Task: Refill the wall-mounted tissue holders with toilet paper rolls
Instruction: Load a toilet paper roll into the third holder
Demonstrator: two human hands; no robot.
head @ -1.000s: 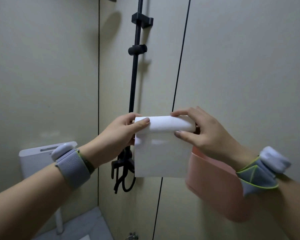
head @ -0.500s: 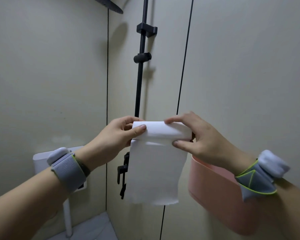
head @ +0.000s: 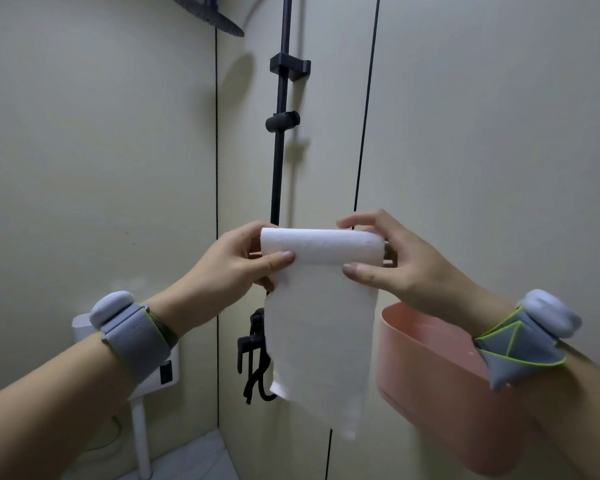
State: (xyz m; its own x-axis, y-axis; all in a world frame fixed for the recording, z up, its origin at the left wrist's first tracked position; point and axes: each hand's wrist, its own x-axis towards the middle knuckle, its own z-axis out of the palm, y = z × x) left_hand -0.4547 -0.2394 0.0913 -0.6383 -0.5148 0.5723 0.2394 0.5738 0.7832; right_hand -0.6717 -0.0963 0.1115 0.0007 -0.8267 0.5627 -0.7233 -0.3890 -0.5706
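The toilet paper roll (head: 323,251) was held level in front of the beige wall, just above and left of the pink wall-mounted bin (head: 426,368), with a long loose sheet (head: 321,344) hanging from it. The left hand (head: 236,265) pinched the roll's left end, thumb across the front and fingers curled behind; the right hand (head: 399,268) pinched the right end the same way, index finger over the top and thumb beneath. Both grips were closed lightly on the roll rather than wrapped fully round it. The holder's bar was hidden behind the roll, so I could not tell whether the roll was already seated on it.

The likely trouble lay in the slack tail: it hung close to the black shower hose and fittings (head: 255,362) and could snag there or tear if the roll was turned. A fingertip hold at each end might also let the roll slip and drop towards the floor beside the white cistern (head: 168,370) if either hand released before it was seated
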